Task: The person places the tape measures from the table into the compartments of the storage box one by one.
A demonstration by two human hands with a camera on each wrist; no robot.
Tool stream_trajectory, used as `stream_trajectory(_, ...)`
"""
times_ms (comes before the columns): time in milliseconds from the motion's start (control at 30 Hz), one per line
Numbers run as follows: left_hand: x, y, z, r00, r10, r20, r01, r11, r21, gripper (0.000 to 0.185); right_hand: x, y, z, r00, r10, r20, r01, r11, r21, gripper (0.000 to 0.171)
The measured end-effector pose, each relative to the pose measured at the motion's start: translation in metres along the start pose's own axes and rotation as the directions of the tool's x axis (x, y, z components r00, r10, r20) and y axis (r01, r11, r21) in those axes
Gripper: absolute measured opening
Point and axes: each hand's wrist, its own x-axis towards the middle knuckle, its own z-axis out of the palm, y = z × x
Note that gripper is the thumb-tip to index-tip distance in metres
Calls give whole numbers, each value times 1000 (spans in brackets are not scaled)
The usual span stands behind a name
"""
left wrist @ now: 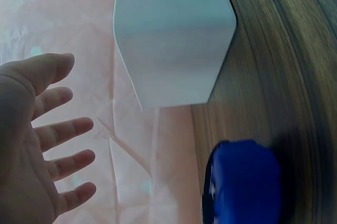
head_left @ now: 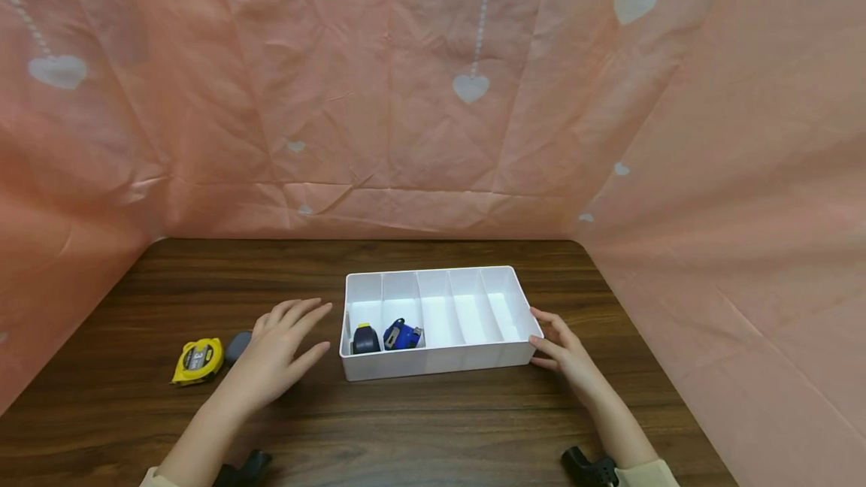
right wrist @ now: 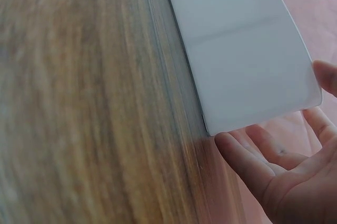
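A white divided box (head_left: 440, 355) holds a dark tape measure with a yellow tab (head_left: 365, 339) in its leftmost compartment and a blue tape measure (head_left: 404, 334) in the one beside it. My left hand (head_left: 274, 355) hovers left of the box with fingers spread, holding nothing. Close to that hand, the left wrist view shows another blue tape measure (left wrist: 247, 182) on the table. At the box's right end, my right hand (head_left: 564, 352) touches the near corner; its fingertips rest against the end wall and its thumb lies by the rim.
A yellow tape measure (head_left: 198, 361) lies on the wooden table (head_left: 433, 427) at the left. Next to it is a dark grey rounded thing (head_left: 238, 346), partly hidden by my left hand. Pink cloth (head_left: 386, 134) with white hearts hangs behind and at both sides.
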Motion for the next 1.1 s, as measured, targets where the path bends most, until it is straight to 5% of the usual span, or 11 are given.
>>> stream_trajectory(1100,-42,-42,-18,995,-89,-37,90,995,38,54,-3,1,0,1000,4,-1,-4,1000,-5,55)
